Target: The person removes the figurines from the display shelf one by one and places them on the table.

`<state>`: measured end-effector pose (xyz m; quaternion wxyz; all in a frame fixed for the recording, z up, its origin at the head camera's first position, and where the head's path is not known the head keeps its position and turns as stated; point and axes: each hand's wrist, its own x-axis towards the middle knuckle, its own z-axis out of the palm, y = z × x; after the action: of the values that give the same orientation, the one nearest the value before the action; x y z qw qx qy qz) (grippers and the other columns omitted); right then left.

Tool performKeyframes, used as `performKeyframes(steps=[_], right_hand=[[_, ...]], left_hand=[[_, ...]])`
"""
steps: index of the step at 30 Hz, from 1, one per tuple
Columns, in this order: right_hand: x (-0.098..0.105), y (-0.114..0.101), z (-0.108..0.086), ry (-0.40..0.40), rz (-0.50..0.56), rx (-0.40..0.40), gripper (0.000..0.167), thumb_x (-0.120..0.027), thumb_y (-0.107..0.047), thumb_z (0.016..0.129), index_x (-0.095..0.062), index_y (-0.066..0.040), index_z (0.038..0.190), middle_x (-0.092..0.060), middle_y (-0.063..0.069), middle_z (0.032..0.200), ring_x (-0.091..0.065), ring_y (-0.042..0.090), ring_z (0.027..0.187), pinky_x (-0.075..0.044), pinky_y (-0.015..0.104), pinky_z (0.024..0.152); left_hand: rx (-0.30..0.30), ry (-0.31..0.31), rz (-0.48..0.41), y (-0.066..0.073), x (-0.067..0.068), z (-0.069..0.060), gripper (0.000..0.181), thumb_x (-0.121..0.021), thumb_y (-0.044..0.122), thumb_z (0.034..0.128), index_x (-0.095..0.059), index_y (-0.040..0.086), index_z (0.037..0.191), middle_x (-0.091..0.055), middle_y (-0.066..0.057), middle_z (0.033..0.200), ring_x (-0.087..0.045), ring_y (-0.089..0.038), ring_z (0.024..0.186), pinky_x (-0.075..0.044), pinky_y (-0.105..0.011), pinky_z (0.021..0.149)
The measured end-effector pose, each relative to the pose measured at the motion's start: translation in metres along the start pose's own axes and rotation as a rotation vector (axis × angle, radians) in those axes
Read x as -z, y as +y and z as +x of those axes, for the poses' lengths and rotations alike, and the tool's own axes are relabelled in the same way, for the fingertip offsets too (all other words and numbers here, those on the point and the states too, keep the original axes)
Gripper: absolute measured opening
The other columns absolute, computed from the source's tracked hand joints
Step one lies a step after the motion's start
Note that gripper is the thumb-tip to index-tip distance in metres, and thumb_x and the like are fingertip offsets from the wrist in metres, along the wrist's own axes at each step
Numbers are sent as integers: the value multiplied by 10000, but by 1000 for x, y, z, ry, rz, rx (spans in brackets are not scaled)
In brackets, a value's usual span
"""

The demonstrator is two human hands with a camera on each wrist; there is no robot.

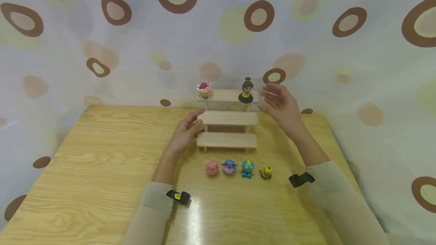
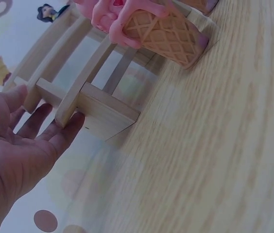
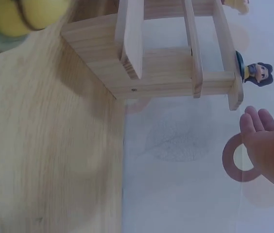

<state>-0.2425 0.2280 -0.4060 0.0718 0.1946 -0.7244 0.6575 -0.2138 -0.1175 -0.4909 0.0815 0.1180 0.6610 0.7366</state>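
Note:
A wooden three-tier shelf (image 1: 227, 118) stands near the back of the table. My left hand (image 1: 184, 133) grips its left end, thumb and fingers around the board edges, also seen in the left wrist view. On the top tier's right end stands a brown-haired doll figurine (image 1: 246, 90) with a bun and a dark base. Just right of it, apart from it, my right hand (image 1: 281, 108) is raised with loosely bent fingers and nothing in them. A pink-topped cupcake-like figurine (image 1: 204, 90) stands at the top tier's left end.
In front of the shelf, a row of toys lies on the table (image 1: 102, 184): a pink figurine (image 1: 212, 168), a blue one with glasses (image 1: 229, 166), a teal one with a yellow crest (image 1: 247, 168) and a small yellow-brown one (image 1: 266, 172). A patterned cloth (image 1: 133, 48) hangs behind.

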Motion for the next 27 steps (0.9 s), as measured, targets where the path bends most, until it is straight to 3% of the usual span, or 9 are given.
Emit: performKeyframes(steps=[3, 6, 11, 15, 22, 27], right_hand=[[-5, 2, 10, 6, -15, -2, 624, -767, 14, 953, -500, -79, 1509, -526, 185, 1494, -484, 426, 1433, -398, 433, 1210], [-10, 2, 18, 3, -50, 5, 657, -781, 7, 946, -478, -38, 1526, -502, 232, 1526, -484, 416, 1436, -396, 418, 1213], [-18, 2, 30, -2, -106, -16, 709, -801, -46, 944, -450, -39, 1560, -537, 160, 1525, -523, 347, 1409, -432, 476, 1179], [-25, 4, 37, -2, -105, -4, 659, -776, -42, 961, -471, -47, 1545, -584, 144, 1448, -565, 274, 1341, -415, 505, 1183], [-36, 6, 37, 49, -201, 47, 530, -754, -9, 971, -550, -47, 1459, -700, 159, 1223, -653, 144, 1094, -501, 311, 1046], [-34, 4, 31, 75, -237, 59, 531, -760, -31, 974, -538, -28, 1457, -704, 178, 1220, -663, 146, 1064, -534, 272, 982]], left_hand=[[1, 1, -7, -1, -2, 1, 488, -570, 275, 1112, -482, 220, 1589, -329, -21, 1705, -383, -354, 1516, -423, -560, 1173], [2, -1, -8, -2, -3, 3, 489, -574, 279, 1110, -484, 220, 1588, -316, -27, 1709, -395, -343, 1510, -424, -559, 1172], [2, -7, 9, 1, -4, 2, 500, -574, 313, 1109, -474, 235, 1593, -294, -18, 1721, -370, -345, 1524, -398, -575, 1186], [3, -7, 16, 3, -6, 1, 487, -571, 320, 1111, -483, 256, 1585, -311, -3, 1716, -334, -361, 1548, -374, -594, 1196], [9, -10, 4, 3, -8, 1, 482, -561, 301, 1116, -478, 255, 1589, -333, -6, 1700, -349, -368, 1534, -377, -608, 1192], [12, -10, 3, 4, -8, 1, 476, -551, 294, 1119, -479, 245, 1587, -357, -6, 1684, -367, -365, 1524, -389, -595, 1188]])
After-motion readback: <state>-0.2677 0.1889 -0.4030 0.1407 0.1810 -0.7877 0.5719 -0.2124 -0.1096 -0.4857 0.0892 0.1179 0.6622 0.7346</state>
